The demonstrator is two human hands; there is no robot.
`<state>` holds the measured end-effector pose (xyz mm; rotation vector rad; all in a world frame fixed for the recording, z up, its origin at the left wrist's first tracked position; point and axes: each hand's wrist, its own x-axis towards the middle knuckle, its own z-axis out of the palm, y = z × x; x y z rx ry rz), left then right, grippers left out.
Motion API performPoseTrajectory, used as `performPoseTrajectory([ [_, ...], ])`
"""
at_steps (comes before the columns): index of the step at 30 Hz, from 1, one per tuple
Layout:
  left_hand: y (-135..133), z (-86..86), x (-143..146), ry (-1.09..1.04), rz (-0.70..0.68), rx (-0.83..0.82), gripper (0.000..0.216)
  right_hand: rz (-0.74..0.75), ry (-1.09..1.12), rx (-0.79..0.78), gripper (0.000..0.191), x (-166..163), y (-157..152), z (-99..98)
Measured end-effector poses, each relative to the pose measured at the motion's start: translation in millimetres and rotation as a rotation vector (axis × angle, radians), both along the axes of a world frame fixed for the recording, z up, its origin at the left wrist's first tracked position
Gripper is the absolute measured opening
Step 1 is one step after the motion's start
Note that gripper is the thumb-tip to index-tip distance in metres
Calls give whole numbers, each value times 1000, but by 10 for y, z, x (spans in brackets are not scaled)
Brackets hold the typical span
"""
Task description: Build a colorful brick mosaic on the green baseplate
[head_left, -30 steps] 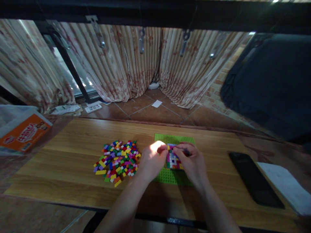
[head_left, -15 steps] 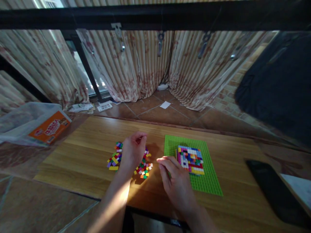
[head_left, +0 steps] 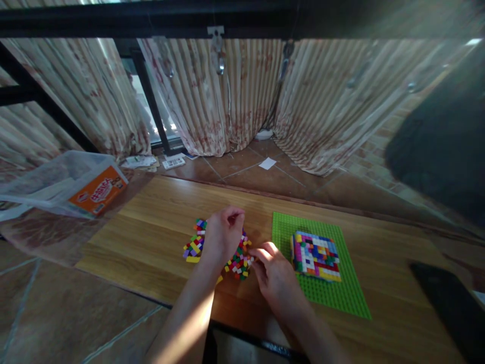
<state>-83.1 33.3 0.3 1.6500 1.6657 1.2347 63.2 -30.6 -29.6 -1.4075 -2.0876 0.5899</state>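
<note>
A heap of small coloured bricks [head_left: 237, 263] lies on the wooden table [head_left: 151, 237]. My left hand [head_left: 222, 235] hovers over the heap with its fingertips pinched together; what is between them is too small to make out. My right hand [head_left: 275, 275] rests at the heap's right edge, fingers reaching into the bricks. To the right lies a green baseplate [head_left: 329, 298] bearing a square multicoloured block of bricks [head_left: 315, 255]. Neither hand touches the baseplate.
A clear plastic bin with an orange box [head_left: 100, 189] stands off the table's left end. A black phone [head_left: 449, 306] lies at the far right. Striped curtains and a tiled floor lie beyond the table's far edge.
Both hands have left the brick block on the baseplate and moved left to the loose heap. The view has swung left, so the baseplate now sits further right.
</note>
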Motion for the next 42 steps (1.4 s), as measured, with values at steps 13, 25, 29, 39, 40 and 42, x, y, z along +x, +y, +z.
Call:
performPoseTrajectory([
  [13,-42,93,86,73,-73,-58,17,-56,16,37,17,-15,-2,-56],
  [25,-186,242,288,-524,-478,-494,14,-254,207,228,15,192,-13,280],
  [29,-201,228,375,-589,-483,-499,10,-295,227,222,13,268,-12,295],
  [39,-136,21,587,-541,-512,-460,11,-368,388,72,13,471,15,267],
  [40,-137,12,606,-518,-521,-438,10,-380,395,63,13,485,13,265],
  [42,-145,-10,648,-475,-528,-381,10,-398,408,60,15,511,7,265],
])
